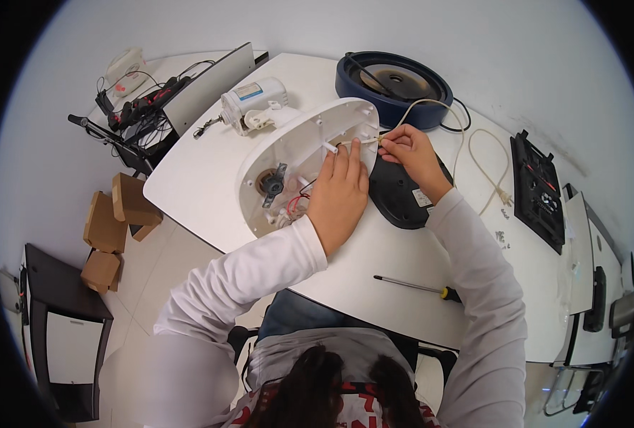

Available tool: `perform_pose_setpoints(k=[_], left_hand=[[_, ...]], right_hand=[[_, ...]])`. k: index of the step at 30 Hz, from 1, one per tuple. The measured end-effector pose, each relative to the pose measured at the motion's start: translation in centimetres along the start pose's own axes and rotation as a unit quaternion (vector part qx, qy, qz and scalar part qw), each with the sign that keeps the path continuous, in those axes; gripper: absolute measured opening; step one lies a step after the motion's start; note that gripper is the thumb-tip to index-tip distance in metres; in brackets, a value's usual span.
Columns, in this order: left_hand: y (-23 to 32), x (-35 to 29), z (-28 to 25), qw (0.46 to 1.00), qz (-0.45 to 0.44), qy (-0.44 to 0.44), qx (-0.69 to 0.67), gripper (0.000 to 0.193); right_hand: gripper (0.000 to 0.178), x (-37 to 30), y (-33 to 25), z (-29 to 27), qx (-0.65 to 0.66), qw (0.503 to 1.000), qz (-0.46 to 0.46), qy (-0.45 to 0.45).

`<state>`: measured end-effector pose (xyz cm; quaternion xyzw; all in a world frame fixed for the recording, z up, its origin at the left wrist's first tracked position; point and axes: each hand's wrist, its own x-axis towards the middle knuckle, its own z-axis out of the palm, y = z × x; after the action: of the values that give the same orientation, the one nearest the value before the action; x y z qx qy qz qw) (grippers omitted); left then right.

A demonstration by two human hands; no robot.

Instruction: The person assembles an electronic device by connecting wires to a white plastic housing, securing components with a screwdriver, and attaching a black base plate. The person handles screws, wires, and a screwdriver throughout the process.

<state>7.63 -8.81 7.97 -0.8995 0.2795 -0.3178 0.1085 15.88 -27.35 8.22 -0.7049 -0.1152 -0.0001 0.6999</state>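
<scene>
A white plastic appliance housing lies on its side with its hollow inside toward me. My left hand reaches over its edge, fingers stretched out flat against the inside near the cord's entry; what lies beneath the fingertips is hidden. My right hand pinches a cream power cord between thumb and fingers where it meets the housing's rim. Inside the housing are a round speaker-like part and red and black wires. Partly under my right wrist rests a black base cover.
Behind the housing stands a white motor unit. A dark blue round bowl-like part sits at the back. To the right are loose screws and an open black tool case. A screwdriver lies near the front edge.
</scene>
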Motion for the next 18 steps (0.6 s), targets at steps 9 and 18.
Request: perform_pose_setpoints(k=[9, 18], left_hand=[[-0.1, 0.0, 0.1, 1.0, -0.006, 0.002, -0.019, 0.05], [-0.1, -0.1, 0.2, 0.999, -0.002, 0.019, -0.025, 0.053]], right_hand=[[0.022, 0.3, 0.7, 0.6, -0.068, 0.992, -0.101, 0.017], [0.017, 0.4, 0.5, 0.9, -0.12, 0.988, -0.091, 0.034]])
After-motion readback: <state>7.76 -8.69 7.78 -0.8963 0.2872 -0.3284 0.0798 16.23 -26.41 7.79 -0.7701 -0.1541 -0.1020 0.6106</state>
